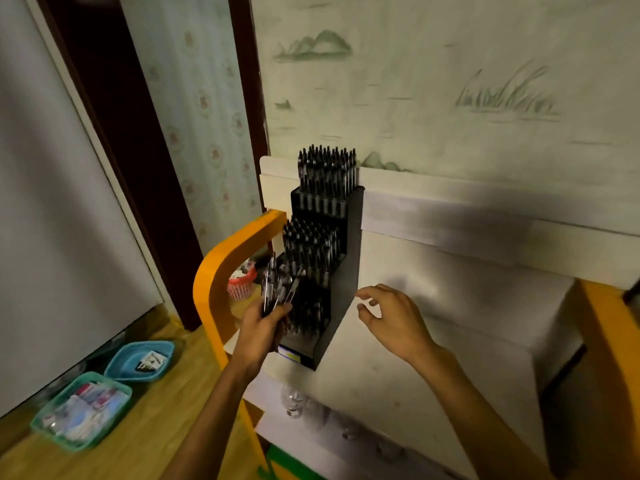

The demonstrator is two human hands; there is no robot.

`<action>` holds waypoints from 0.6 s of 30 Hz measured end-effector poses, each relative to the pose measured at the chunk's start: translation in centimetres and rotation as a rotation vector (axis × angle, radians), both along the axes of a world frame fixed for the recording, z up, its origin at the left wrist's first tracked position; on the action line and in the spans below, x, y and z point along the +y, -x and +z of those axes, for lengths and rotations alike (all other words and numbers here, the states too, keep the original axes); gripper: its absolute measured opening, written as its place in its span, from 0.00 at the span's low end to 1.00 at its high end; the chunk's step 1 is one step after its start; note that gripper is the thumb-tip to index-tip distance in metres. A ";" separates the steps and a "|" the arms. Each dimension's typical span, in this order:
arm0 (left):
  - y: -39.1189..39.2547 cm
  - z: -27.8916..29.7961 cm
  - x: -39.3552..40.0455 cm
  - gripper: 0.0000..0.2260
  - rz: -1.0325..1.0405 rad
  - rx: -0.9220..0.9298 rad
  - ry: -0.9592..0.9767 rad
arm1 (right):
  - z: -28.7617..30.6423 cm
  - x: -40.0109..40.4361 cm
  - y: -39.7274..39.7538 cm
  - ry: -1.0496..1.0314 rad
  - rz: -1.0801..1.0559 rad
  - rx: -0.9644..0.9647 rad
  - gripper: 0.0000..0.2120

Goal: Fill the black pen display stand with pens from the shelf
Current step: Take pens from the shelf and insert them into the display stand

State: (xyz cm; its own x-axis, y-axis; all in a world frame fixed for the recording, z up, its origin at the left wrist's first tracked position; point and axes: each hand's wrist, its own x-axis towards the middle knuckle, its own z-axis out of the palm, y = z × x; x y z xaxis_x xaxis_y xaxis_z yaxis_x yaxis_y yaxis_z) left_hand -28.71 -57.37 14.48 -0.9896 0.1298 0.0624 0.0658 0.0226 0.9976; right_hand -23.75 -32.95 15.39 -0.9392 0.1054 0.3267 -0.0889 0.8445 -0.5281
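White shelf (398,368), black stand (349,258) — left hand (263,332) gripping pens (277,285)

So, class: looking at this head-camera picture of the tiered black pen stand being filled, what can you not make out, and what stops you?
- Lowest tier of the tiered black pen stand, head view: how full it is; the left hand and its bundle of dark pens cover it.
- Bundle's pen count: overlapping, dim.
- Small label at the stand's base: too small to read.
- Right hand: fingertips blurred.

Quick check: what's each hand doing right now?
Left hand: grips a bunch of pens.
Right hand: open, fingers loosely curled, holding nothing.
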 end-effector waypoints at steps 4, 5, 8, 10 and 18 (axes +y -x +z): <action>3.1 -0.5 -1.1 0.05 -0.081 0.005 -0.026 | -0.3 -2.5 2.0 -0.014 -0.054 -0.001 0.12; 3.8 -0.7 -1.4 0.03 -0.096 -0.004 -0.029 | -0.5 -3.1 2.4 -0.013 -0.065 0.000 0.12; 5.9 -1.1 -2.8 0.04 -0.183 -0.032 -0.039 | -0.6 -5.1 3.4 0.023 -0.109 0.024 0.12; 7.4 -1.3 -3.7 0.05 -0.261 -0.025 -0.039 | -0.6 -6.4 4.0 0.026 -0.116 0.051 0.11; 11.3 -1.7 -6.2 0.08 -0.508 -0.050 -0.088 | -0.6 -11.3 6.0 0.197 -0.219 0.066 0.11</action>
